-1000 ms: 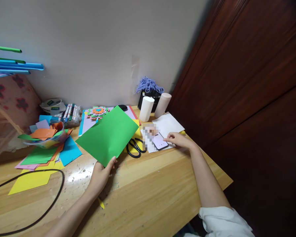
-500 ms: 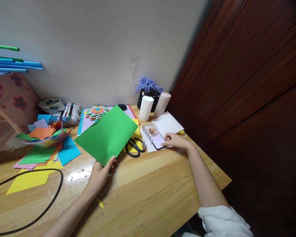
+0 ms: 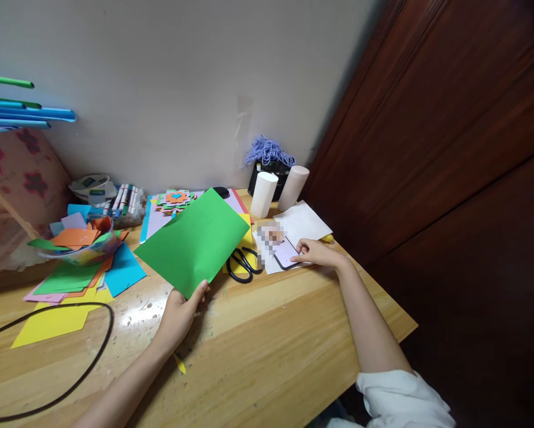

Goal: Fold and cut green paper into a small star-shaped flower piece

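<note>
One green sheet [image 3: 195, 241], extending beyond left fingers [image 3: 200, 288] pinching its corner — phone [image 3: 284, 253], beneath parted, curled right fingers [image 3: 296, 258]

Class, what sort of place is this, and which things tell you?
Probably a craft corner on a wooden table: markers, scissors and a bowl of coloured paper scraps suggest it.

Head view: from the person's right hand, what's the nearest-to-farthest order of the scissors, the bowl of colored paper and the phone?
1. Phone, directly at the right hand.
2. Scissors, left of the phone.
3. Bowl, far left.
</note>
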Tool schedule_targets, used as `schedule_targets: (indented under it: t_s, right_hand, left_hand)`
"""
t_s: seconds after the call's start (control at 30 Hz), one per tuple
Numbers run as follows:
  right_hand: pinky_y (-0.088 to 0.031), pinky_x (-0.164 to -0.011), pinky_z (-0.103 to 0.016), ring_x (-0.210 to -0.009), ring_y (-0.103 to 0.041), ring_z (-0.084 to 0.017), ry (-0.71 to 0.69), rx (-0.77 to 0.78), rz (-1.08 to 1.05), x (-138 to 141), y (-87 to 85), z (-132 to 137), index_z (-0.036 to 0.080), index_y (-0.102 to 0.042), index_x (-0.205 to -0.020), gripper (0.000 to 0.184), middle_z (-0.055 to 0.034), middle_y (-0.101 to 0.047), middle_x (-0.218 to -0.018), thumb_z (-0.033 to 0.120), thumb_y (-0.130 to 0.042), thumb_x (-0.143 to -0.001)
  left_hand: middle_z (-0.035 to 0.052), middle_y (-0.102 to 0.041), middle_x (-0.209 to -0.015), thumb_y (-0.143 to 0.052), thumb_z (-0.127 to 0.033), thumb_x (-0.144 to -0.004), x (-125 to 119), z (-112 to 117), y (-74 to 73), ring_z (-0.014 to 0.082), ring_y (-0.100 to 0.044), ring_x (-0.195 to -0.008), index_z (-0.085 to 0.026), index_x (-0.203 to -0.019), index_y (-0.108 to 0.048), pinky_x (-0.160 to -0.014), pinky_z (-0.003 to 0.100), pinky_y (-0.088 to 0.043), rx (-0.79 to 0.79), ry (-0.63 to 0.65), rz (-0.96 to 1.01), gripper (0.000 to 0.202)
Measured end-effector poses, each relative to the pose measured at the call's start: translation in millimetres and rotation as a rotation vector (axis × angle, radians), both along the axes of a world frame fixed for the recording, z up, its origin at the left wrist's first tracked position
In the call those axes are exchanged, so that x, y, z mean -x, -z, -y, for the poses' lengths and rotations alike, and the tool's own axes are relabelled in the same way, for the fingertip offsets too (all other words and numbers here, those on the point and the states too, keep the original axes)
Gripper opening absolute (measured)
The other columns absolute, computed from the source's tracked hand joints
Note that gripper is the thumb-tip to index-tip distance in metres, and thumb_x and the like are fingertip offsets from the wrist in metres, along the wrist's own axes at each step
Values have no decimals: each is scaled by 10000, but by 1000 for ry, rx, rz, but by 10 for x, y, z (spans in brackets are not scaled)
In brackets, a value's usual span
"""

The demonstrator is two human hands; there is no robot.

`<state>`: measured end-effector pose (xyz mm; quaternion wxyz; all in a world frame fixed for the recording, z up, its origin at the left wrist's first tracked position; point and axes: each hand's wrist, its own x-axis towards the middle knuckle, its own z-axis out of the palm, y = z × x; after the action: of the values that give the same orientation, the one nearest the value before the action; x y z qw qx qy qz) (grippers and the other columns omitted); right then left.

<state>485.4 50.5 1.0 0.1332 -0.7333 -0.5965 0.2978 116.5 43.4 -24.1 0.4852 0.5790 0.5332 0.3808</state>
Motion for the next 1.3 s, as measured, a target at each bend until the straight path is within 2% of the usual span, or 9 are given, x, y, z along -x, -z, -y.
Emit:
schedule_targets:
  t_s: [0.3, 0.47, 0.67, 0.83, 0.93, 1.0, 1.1, 1.2, 1.3]
  right_hand:
    - [-290, -475, -211, -542, -392, -92, -20, 9, -20, -9, -9, 16, 192, -499, -753, 490, 53, -428, -634, 565, -708, -512]
    - [-299, -467, -206, -532, -389, -89, -28, -4, 48, -1, -11, 12, 197, -490, -757, 485, 54, -433, -634, 578, -692, -535]
    - [-331, -505, -214, -578, -475, -121, 14, -36, 184, 93, -3, -16, 195, -508, -698, 432, 14, -540, -656, 570, -679, -568]
    - [-349, -579, -292, -666, -546, -224, 172, -148, 375, 299, 35, -96, 173, -544, -645, 492, -96, -598, -668, 638, -430, -757]
    - [-365, -672, -327, -812, -548, -255, 222, -293, 441, 379, 5, -136, 155, -601, -794, 516, -134, -608, -786, 513, -241, -888]
    - [-362, -763, -322, -913, -515, -234, 195, -391, 447, 393, -23, -146, 183, -605, -947, 439, -108, -596, -900, 394, -221, -923]
    - [-347, -850, -310, -940, -467, -211, 83, -541, 424, 383, -17, -148, 261, -589, -1094, 331, -67, -546, -945, 288, -317, -908]
    - [-364, -842, -345, -874, -441, -221, -55, -666, 396, 377, 55, -158, 281, -596, -1130, 334, -73, -493, -907, 240, -382, -877]
    - [-372, -826, -363, -857, -423, -222, -122, -664, 397, 389, 123, -172, 290, -594, -1142, 333, -73, -469, -911, 251, -406, -870]
  left_hand:
    - [31, -587, -565, -579, -555, -680, -20, 11, -36, 146, -522, -525, -134, -640, -594, -492, 231, -399, 16, -5, 2, 423]
    - [34, -583, -577, -563, -566, -688, -21, 18, -42, 159, -525, -548, -134, -656, -588, -509, 242, -400, 23, -1, -3, 434]
    - [41, -592, -579, -570, -545, -692, -9, 6, -4, 161, -529, -548, -129, -651, -597, -520, 248, -409, 14, 9, 1, 418]
    - [44, -600, -576, -557, -516, -714, 1, -4, 12, 156, -530, -540, -127, -647, -606, -515, 246, -410, -14, 17, -10, 398]
    - [52, -616, -591, -558, -526, -707, 3, -8, -2, 167, -550, -566, -127, -644, -611, -548, 256, -425, -39, 10, -34, 407]
    - [56, -618, -592, -556, -536, -703, 5, -9, -5, 173, -554, -568, -125, -651, -612, -550, 263, -427, -35, 13, -38, 418]
    - [53, -608, -583, -548, -540, -707, 9, -12, 6, 170, -542, -554, -127, -655, -603, -537, 264, -419, -29, 24, -33, 420]
    - [43, -602, -587, -537, -535, -720, 11, -13, 21, 163, -531, -555, -133, -674, -595, -529, 256, -408, -14, 31, -36, 409]
    - [40, -598, -594, -534, -529, -725, 6, -9, 18, 158, -525, -564, -137, -659, -581, -534, 250, -404, -1, 32, -33, 399]
